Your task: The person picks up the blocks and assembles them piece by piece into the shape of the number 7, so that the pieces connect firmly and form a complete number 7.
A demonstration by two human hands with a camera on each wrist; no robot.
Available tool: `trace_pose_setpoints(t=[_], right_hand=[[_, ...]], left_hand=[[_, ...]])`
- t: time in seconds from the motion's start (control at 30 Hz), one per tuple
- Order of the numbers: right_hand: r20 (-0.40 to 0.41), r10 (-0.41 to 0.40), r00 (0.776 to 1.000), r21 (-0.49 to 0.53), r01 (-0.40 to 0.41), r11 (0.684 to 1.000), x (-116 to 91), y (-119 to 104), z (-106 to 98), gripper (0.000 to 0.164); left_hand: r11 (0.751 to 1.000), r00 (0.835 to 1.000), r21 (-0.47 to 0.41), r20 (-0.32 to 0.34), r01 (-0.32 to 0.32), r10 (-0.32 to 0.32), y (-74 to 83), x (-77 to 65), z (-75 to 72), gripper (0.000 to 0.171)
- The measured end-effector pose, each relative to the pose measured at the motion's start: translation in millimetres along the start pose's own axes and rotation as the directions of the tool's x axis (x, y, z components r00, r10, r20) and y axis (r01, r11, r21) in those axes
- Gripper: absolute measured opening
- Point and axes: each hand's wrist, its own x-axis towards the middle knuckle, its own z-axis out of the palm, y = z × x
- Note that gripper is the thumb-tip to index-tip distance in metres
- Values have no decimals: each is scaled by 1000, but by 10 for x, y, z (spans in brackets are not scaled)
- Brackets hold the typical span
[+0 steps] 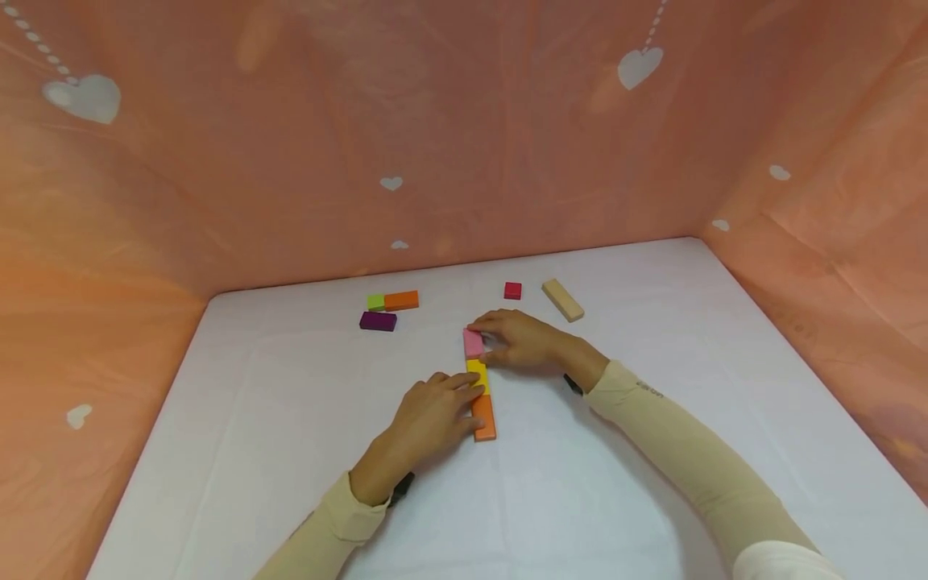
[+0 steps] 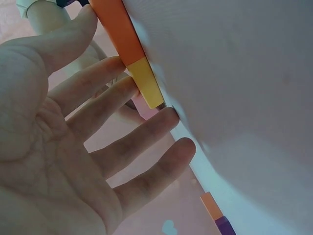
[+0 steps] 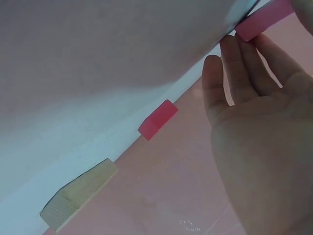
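Three flat blocks form a line end to end on the white table: pink at the far end, yellow in the middle, orange nearest me. My right hand pinches the pink block between thumb and fingers; in the right wrist view the fingertips meet the pink block's edge. From the left, my left hand rests its extended fingers against the yellow and orange blocks. Its palm faces the left wrist view, fingers spread beside the orange block and yellow block.
Farther back on the left lie a light green block, another orange block touching it, and a purple block. A small red block and a plain wooden block lie back right. Orange-pink cloth hangs behind the table.
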Motion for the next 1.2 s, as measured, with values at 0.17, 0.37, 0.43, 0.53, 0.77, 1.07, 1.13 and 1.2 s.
trace_pose_setpoints(t=[0.17, 0.37, 0.43, 0.53, 0.77, 1.07, 1.13, 1.2], right_hand=[[17, 9, 1000, 4, -9, 1000, -1, 2, 1, 59], [7, -14, 1000, -22, 14, 1000, 21, 16, 10, 55], [14, -9, 1000, -17, 9, 1000, 23, 17, 8, 55], [19, 6, 1000, -3, -6, 1000, 18, 11, 0, 54], [10, 16, 1000, 33, -16, 999, 3, -1, 10, 53], [12, -2, 1000, 14, 2, 1000, -10, -17, 18, 52], [11, -20, 1000, 11, 20, 1000, -13, -29, 4, 52], [7, -40, 999, 3, 40, 999, -12, -35, -8, 52]], left_hand=[[1000, 1000, 3, -1, -2, 2, 7, -6, -9, 49], [1000, 1000, 1, -1, 3, -3, 6, -9, -16, 49], [1000, 1000, -4, 2, 3, -3, 7, -10, -17, 49], [1000, 1000, -5, 4, 1, -1, 13, -13, -18, 49], [1000, 1000, -7, -1, 12, -12, 21, -29, 4, 49], [1000, 1000, -17, 18, 22, -22, 30, -43, 7, 50], [1000, 1000, -17, 14, 11, -10, 20, -38, 11, 49], [1000, 1000, -27, 9, 1, -1, 5, -29, 12, 49]])
